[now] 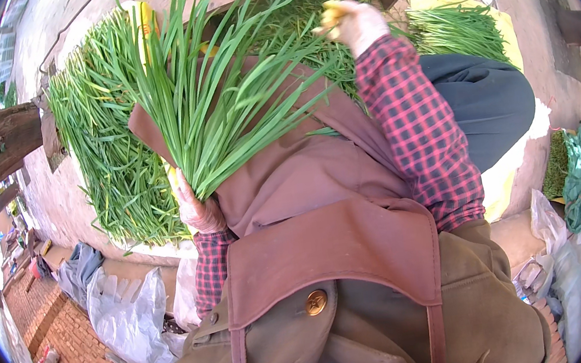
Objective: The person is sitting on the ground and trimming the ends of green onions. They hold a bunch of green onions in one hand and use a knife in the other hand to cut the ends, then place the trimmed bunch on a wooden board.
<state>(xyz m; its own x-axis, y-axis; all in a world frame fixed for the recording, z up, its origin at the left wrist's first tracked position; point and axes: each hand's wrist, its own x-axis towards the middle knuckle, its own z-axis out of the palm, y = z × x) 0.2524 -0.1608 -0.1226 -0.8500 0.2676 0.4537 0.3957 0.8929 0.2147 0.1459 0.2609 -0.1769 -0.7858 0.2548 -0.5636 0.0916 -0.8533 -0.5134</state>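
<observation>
Leaf bunch (196, 133) long, green, fanned; left fingers (186, 194) gripping base; right fingers (334, 13): grip unclear.

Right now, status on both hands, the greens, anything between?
Left hand gripping green bunch at its base. Right hand raised near its tips, grip unclear. Bunch fans between hands, over brown apron.

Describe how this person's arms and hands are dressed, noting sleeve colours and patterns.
Red-and-black checked fabric sleeves run to both wrists. The left hand and right hand both show yellow at the fingers; whether it is worn is unclear.
</observation>
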